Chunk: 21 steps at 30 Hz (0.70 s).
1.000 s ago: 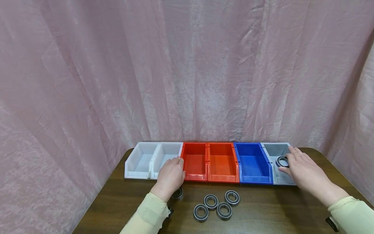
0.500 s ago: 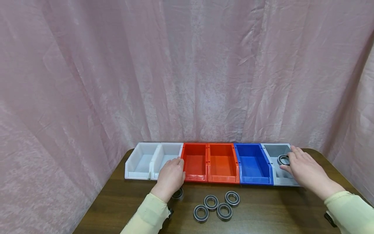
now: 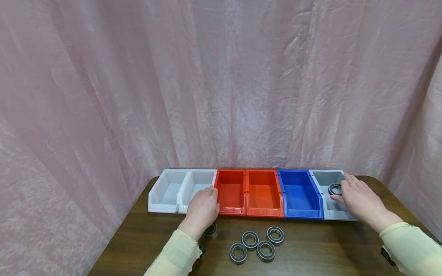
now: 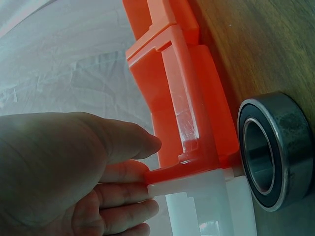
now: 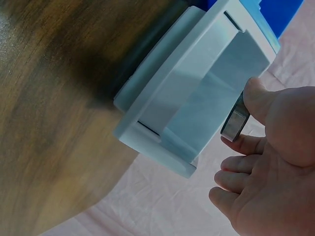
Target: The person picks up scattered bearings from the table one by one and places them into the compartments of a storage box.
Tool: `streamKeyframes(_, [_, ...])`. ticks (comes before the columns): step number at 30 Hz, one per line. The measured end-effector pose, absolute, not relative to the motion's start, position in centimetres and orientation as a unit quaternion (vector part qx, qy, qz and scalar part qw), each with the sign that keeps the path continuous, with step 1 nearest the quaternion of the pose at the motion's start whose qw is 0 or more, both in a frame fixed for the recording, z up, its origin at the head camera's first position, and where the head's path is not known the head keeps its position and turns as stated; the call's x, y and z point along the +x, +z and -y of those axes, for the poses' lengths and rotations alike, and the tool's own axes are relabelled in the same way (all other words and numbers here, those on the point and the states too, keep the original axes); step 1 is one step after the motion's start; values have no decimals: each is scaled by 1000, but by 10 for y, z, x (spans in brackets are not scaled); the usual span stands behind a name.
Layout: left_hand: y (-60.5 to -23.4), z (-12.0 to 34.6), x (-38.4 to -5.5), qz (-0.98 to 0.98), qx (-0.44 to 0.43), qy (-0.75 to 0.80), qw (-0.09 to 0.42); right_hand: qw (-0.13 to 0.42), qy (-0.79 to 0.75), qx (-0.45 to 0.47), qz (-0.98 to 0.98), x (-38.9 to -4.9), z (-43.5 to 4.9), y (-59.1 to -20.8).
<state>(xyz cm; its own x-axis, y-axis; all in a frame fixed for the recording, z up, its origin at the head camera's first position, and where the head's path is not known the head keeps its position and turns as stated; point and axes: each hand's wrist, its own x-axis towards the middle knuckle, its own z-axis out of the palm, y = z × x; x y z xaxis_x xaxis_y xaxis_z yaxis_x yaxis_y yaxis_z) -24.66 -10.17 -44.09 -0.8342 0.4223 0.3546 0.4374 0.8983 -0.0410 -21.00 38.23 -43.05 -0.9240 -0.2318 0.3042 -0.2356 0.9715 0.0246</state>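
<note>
My right hand (image 3: 364,197) pinches a ball bearing (image 3: 335,189) between thumb and index finger, above the grey bin (image 3: 340,214) at the right end of the row. In the right wrist view the bearing (image 5: 236,120) shows edge-on by the bin's opening, the other fingers spread loosely below. My left hand (image 3: 202,209) is at the border of the red bin (image 3: 230,211) and a white bin (image 3: 198,178), fingers loosely bent around nothing. In the left wrist view its fingertips are by the bins' front corner; contact is unclear. Another bearing (image 4: 275,150) sits on the table near it.
Several bearings (image 3: 238,253) lie in a cluster on the brown wooden table (image 3: 310,245) in front of the bins. An orange bin (image 3: 264,212) and a blue bin (image 3: 304,213) stand mid-row, another white bin (image 3: 162,207) at the left end. A pink curtain (image 3: 221,84) hangs behind.
My right hand has shifted very slightly right with the bearing, still above the grey bin. The left hand stays in place; the view has tilted a little.
</note>
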Motion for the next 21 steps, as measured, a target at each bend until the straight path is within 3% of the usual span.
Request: streamKeyframes(21, [-440, 102, -246, 960, -220, -25, 172, 112, 18, 98, 989, -220, -382, -438])
